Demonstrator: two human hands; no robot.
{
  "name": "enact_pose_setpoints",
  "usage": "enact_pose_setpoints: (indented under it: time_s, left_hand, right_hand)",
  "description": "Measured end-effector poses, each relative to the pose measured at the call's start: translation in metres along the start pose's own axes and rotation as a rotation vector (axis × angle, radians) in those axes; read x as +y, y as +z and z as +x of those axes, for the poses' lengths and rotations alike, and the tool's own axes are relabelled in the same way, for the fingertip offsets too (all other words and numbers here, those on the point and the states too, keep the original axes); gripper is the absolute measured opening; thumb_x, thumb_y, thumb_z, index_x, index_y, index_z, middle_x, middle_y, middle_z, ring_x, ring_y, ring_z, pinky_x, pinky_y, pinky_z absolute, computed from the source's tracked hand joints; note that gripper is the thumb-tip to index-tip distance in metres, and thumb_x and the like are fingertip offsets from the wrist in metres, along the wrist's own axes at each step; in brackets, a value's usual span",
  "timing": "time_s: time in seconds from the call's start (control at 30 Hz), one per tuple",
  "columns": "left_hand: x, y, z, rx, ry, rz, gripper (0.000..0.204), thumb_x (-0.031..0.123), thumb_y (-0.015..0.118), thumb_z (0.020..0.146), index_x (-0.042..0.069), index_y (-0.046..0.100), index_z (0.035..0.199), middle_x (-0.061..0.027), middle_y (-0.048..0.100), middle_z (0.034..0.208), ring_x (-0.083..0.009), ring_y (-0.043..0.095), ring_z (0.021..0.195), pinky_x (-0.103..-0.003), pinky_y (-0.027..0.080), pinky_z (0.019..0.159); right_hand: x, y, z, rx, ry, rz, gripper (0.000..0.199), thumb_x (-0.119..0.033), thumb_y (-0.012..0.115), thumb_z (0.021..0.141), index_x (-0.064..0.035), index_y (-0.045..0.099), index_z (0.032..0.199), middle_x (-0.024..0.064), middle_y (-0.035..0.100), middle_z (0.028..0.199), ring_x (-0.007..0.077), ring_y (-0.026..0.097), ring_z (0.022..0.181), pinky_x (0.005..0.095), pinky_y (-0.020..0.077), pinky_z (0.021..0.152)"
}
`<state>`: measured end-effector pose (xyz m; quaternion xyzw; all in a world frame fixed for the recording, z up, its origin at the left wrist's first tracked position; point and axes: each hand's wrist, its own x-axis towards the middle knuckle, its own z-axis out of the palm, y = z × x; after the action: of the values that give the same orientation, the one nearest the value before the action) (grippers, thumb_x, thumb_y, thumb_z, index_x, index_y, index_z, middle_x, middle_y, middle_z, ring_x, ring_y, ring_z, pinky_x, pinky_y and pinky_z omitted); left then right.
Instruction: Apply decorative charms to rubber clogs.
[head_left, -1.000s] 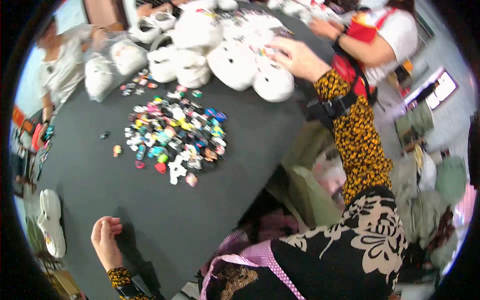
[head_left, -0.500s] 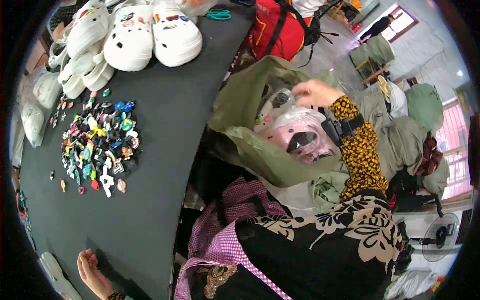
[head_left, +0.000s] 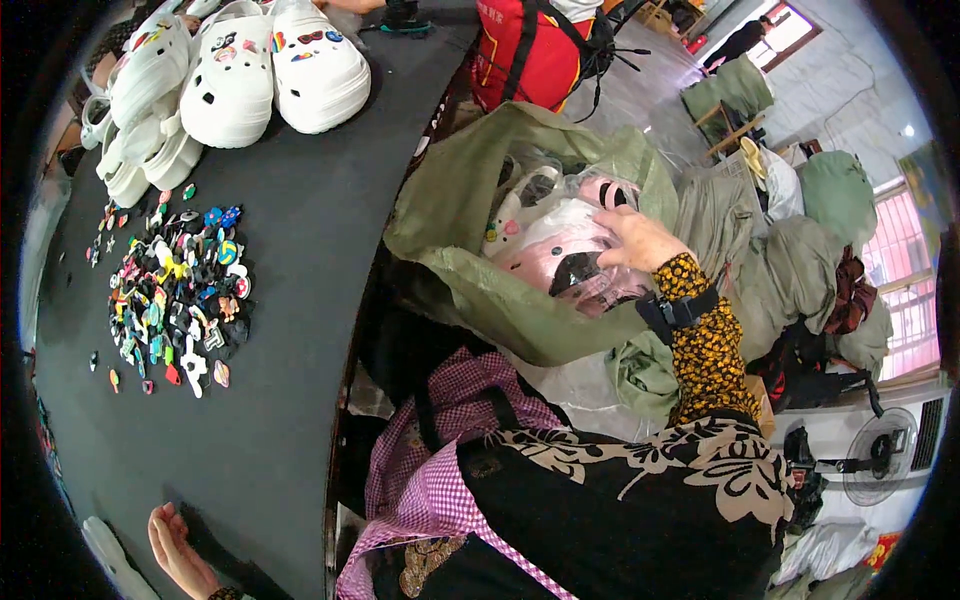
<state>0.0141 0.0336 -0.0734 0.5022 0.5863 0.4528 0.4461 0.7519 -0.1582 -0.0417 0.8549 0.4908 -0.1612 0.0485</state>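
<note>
Pink clogs point(head_left: 560, 250) lie under the reaching right hand point(head_left: 640, 240).

Light: bright daylight via window point(head_left: 905, 270), right.
Shadows: soft, beneath table point(head_left: 290, 330) edge.
Distortion: strong fisheye, black corner vignette.
Focus: centre sharp, rim soft.

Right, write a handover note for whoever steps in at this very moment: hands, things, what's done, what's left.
Right hand: inside the open green sack beside the table, resting on bagged pink clogs; grip not clear.
Left hand: open, flat on the dark table near its edge, holding nothing.
On the table: a pile of small coloured charms, and white clogs at the far end, some already carrying charms.
Done: white clogs laid out.
Left: the pink clogs are not yet out of the sack.
</note>
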Motion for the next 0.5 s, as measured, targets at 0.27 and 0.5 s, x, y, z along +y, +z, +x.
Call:
enact_pose_setpoints:
  time_s: [0.27,0.5]
  left_hand:
    - [0.009,0.01,-0.006,0.036,0.024,0.023,0.031,0.026,0.055,0.095,0.001,0.06,0.112,-0.006,0.063,0.102,-0.0128,0.057,0.092,-0.026,0.043,0.083]
    - [0.026,0.002,-0.02,0.118,0.073,0.062,0.024,0.025,0.052,0.096,0.003,0.061,0.102,-0.0031,0.062,0.091,-0.0077,0.051,0.075,-0.022,0.041,0.069]
  right_hand:
    - [0.024,0.036,0.018,0.153,-0.107,0.029,0.066,-0.02,0.069,0.072,-0.0039,0.044,0.131,0.0229,0.053,0.122,0.0355,0.056,0.109,0.041,0.0463,0.092]
    - [0.01,0.032,0.005,0.204,-0.19,0.126,0.056,-0.016,0.06,0.072,-0.0045,0.052,0.126,0.0244,0.061,0.109,0.0385,0.059,0.102,0.0411,0.0476,0.089]
